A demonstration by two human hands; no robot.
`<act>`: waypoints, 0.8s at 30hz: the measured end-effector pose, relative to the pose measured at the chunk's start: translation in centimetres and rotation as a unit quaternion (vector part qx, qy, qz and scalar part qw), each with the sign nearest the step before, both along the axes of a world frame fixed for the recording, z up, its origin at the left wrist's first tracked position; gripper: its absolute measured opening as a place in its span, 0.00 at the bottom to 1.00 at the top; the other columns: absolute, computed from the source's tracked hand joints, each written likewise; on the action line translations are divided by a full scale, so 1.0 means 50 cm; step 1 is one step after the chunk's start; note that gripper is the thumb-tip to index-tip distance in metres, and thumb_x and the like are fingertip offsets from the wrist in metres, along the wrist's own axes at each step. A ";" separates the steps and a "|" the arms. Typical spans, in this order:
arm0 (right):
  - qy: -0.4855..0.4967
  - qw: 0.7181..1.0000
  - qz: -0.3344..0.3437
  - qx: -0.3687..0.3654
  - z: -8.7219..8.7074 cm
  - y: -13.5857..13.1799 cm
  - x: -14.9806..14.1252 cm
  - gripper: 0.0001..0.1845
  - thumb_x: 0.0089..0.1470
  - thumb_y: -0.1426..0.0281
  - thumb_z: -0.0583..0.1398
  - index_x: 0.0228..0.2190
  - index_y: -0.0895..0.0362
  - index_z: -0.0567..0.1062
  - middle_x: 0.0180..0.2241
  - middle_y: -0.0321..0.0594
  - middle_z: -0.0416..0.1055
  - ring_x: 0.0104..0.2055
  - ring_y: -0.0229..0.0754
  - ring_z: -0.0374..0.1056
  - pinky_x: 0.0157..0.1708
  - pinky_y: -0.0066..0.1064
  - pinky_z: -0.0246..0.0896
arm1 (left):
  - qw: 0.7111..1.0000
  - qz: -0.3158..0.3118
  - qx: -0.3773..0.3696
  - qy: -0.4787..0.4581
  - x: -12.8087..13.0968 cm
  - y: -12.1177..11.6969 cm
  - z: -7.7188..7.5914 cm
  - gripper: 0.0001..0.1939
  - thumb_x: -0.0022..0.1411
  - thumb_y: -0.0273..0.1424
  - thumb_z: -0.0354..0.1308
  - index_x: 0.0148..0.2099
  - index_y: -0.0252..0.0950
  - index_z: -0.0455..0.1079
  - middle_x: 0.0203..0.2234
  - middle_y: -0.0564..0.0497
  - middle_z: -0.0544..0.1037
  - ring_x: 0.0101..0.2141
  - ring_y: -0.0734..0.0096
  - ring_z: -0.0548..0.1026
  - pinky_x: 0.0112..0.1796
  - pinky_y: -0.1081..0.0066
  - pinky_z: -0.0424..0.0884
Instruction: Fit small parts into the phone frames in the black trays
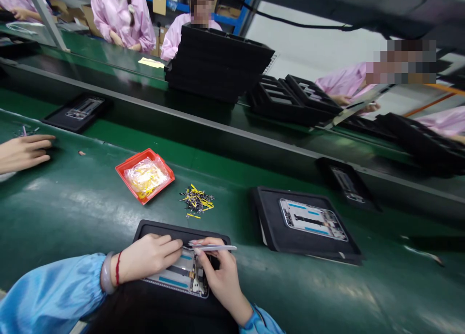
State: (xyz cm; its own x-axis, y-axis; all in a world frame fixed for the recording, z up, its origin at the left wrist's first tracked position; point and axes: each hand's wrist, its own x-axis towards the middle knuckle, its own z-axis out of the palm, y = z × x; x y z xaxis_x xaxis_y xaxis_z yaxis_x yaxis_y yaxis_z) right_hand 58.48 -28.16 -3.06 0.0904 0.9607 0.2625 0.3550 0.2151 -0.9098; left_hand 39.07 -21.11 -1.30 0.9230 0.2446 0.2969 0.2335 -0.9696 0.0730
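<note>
Tweezers (222,248) in right hand (224,274), frame (181,271) within tray rim (163,227), bench (234,215) beyond

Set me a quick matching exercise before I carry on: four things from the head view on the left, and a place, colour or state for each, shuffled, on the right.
Things:
1. Tweezers
2. Bin
3. Pile of small parts
4. Bangle

Places, colours, states:
A. Lying loose on the green table
B. Worn beside a red string
C. Red, with clear plastic inside
D. Held in the right hand

Right pairs: 1-D, 2-C, 3-A, 4-B
</note>
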 end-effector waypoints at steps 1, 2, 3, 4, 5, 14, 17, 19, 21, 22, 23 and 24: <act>0.002 1.000 0.000 0.001 0.001 0.000 0.000 0.02 0.58 0.71 0.58 0.35 0.54 0.71 0.32 0.42 0.77 0.34 0.44 0.76 0.34 0.30 0.73 | 1.000 0.000 -0.002 0.002 0.000 0.000 0.000 0.13 0.68 0.19 0.41 0.41 0.29 0.68 0.35 0.47 0.75 0.25 0.70 0.69 0.20 0.70 0.67; 0.006 1.000 0.000 0.002 0.001 0.000 -0.001 0.02 0.58 0.72 0.58 0.35 0.54 0.71 0.32 0.42 0.77 0.34 0.44 0.76 0.33 0.30 0.73 | 1.000 -0.001 -0.003 0.004 0.000 0.000 0.001 0.13 0.68 0.19 0.42 0.41 0.29 0.68 0.35 0.48 0.75 0.25 0.70 0.69 0.20 0.70 0.67; 0.010 1.000 0.001 0.002 0.002 0.001 -0.001 0.03 0.58 0.72 0.58 0.36 0.54 0.71 0.32 0.42 0.77 0.34 0.43 0.76 0.33 0.29 0.74 | 1.000 -0.001 -0.004 0.006 0.000 0.001 0.001 0.12 0.68 0.19 0.42 0.41 0.29 0.68 0.35 0.48 0.76 0.25 0.70 0.69 0.20 0.70 0.67; 0.014 1.000 0.001 0.002 0.004 0.001 -0.002 0.03 0.58 0.72 0.58 0.36 0.54 0.71 0.32 0.41 0.77 0.34 0.43 0.76 0.34 0.29 0.74 | 1.000 -0.001 -0.004 0.007 0.000 0.001 0.002 0.11 0.68 0.20 0.43 0.41 0.29 0.67 0.35 0.48 0.76 0.25 0.70 0.69 0.20 0.71 0.67; 0.017 1.000 0.001 0.003 0.004 0.001 -0.002 0.03 0.58 0.72 0.58 0.35 0.54 0.71 0.32 0.41 0.77 0.34 0.43 0.76 0.34 0.28 0.74 | 1.000 -0.002 -0.004 0.008 0.000 0.001 0.002 0.11 0.68 0.20 0.43 0.41 0.29 0.67 0.34 0.48 0.76 0.25 0.70 0.69 0.20 0.71 0.67; 0.010 1.000 0.012 0.012 -0.004 0.001 -0.002 0.03 0.58 0.74 0.58 0.35 0.55 0.72 0.32 0.42 0.76 0.34 0.42 0.76 0.33 0.28 0.73 | 1.000 -0.003 -0.011 -0.012 0.001 0.000 -0.003 0.10 0.68 0.20 0.44 0.40 0.29 0.67 0.34 0.49 0.75 0.25 0.70 0.69 0.20 0.71 0.66; -0.021 0.998 0.030 0.046 0.000 0.004 0.000 0.06 0.58 0.75 0.57 0.36 0.54 0.72 0.32 0.40 0.76 0.35 0.42 0.75 0.34 0.29 0.72 | 1.000 -0.001 -0.020 -0.014 0.000 0.001 -0.007 0.09 0.68 0.21 0.45 0.41 0.30 0.67 0.33 0.50 0.75 0.25 0.70 0.69 0.21 0.71 0.66; -0.030 0.997 0.041 0.065 0.004 0.006 -0.001 0.06 0.58 0.76 0.57 0.36 0.54 0.71 0.32 0.40 0.76 0.35 0.42 0.74 0.34 0.30 0.72 | 1.000 0.000 -0.025 -0.017 0.000 0.003 -0.008 0.09 0.68 0.21 0.46 0.42 0.30 0.67 0.33 0.50 0.75 0.26 0.70 0.69 0.21 0.71 0.66; -0.035 0.996 0.046 0.073 0.006 0.006 -0.001 0.07 0.58 0.76 0.57 0.37 0.53 0.71 0.32 0.41 0.75 0.35 0.42 0.74 0.34 0.30 0.72 | 0.999 0.002 -0.029 -0.017 0.001 0.005 -0.007 0.08 0.68 0.21 0.46 0.42 0.31 0.66 0.34 0.51 0.75 0.26 0.70 0.69 0.21 0.71 0.66; -0.039 0.995 0.046 0.074 0.006 0.005 -0.002 0.07 0.58 0.76 0.57 0.38 0.53 0.71 0.32 0.41 0.75 0.36 0.43 0.74 0.34 0.30 0.72 | 0.999 0.002 -0.032 -0.015 0.001 0.005 -0.006 0.08 0.68 0.21 0.46 0.42 0.31 0.67 0.33 0.51 0.74 0.27 0.70 0.69 0.22 0.70 0.66; -0.044 0.996 0.043 0.070 0.005 0.004 -0.003 0.07 0.58 0.76 0.57 0.38 0.54 0.71 0.33 0.41 0.75 0.36 0.43 0.74 0.35 0.30 0.72 | 0.999 0.002 -0.033 -0.011 0.002 0.004 -0.006 0.07 0.68 0.21 0.47 0.42 0.31 0.67 0.33 0.51 0.74 0.27 0.70 0.69 0.22 0.70 0.66; -0.045 0.996 0.033 0.070 0.003 0.003 -0.003 0.07 0.58 0.76 0.57 0.38 0.54 0.71 0.33 0.41 0.75 0.36 0.42 0.74 0.35 0.30 0.72 | 0.999 0.002 -0.033 -0.006 0.003 0.003 -0.005 0.07 0.67 0.21 0.48 0.42 0.31 0.67 0.33 0.51 0.74 0.27 0.70 0.69 0.23 0.70 0.66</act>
State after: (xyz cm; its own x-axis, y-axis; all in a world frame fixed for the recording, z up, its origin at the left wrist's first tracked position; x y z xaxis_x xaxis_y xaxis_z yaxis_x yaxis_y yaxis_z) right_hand 58.33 -28.03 -2.91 -0.0010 0.9173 0.3981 0.4154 0.3625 -0.8343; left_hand 39.20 -20.96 -1.55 0.9181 0.2685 0.2917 0.2367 -0.9615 0.1399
